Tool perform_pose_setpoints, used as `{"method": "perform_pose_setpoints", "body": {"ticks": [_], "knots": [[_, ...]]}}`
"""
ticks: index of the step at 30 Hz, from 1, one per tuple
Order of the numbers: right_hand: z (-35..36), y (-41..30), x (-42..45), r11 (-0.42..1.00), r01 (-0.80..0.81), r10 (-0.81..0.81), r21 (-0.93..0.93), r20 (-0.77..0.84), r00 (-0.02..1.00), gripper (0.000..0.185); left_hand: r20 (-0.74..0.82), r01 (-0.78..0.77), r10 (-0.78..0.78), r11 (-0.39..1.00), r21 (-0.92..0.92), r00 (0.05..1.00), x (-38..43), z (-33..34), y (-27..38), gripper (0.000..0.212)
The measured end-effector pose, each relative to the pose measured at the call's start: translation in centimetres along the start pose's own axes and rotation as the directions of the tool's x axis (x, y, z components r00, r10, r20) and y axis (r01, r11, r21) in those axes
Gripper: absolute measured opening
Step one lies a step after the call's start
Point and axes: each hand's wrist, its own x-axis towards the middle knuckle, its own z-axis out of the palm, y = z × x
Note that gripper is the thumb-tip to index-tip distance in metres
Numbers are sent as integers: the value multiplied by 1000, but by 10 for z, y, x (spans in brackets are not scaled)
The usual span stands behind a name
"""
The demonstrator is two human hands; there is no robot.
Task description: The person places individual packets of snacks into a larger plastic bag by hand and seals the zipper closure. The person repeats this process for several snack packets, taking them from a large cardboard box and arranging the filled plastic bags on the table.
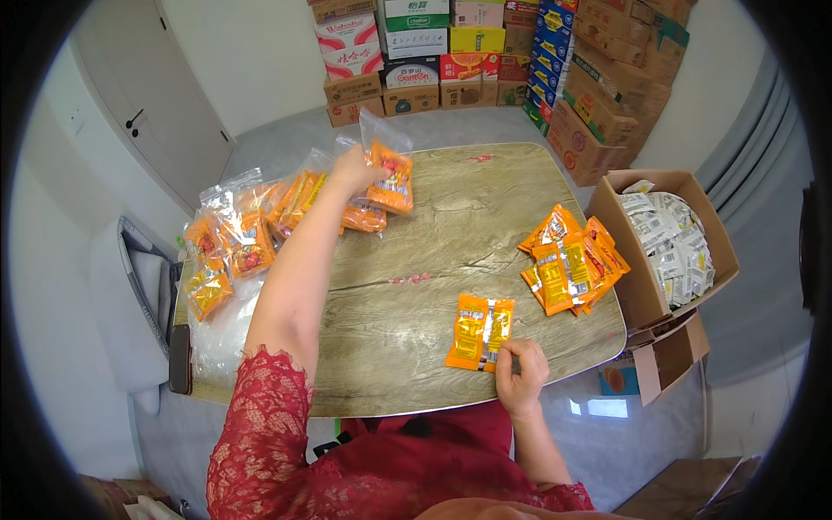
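My left hand (356, 171) reaches to the far left part of the wood-patterned table (429, 227) and grips a clear zip bag holding an orange snack packet (391, 177). Beside and below it lie several more filled zip bags (248, 242). At the near edge, my right hand (522, 374) has its curled fingers at the lower right corner of a single orange and yellow packet (480, 333), which lies flat, back seam up. A loose pile of orange packets (565, 265) rests near the table's right edge. Flat clear plastic bags (224, 338) lie under my left arm.
An open carton (727, 260) full of small white sachets stands against the table's right side. A dark phone-like object (181, 359) lies at the left edge. A grey chair (133, 312) is on the left. Stacked cartons (468, 94) line the far wall.
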Motion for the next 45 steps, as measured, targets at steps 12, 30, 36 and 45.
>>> {"method": "perform_pose_setpoints", "body": {"ticks": [12,30,36,45], "knots": [[2,2,-2,999,-25,26,-20,13,1000,6,-248,-165,240,943,288,938,-54,14,-1,58],[15,-13,1,989,-84,79,122,42,996,6,-357,-9,153,927,375,922,-298,-71,-194,30],[12,-17,-1,978,-134,126,159,56,990,5,-371,76,17,969,236,928,-284,-70,-208,18],[10,-20,0,990,-56,50,130,45,998,4,-435,135,-44,974,180,899,-258,-110,-188,19]]}}
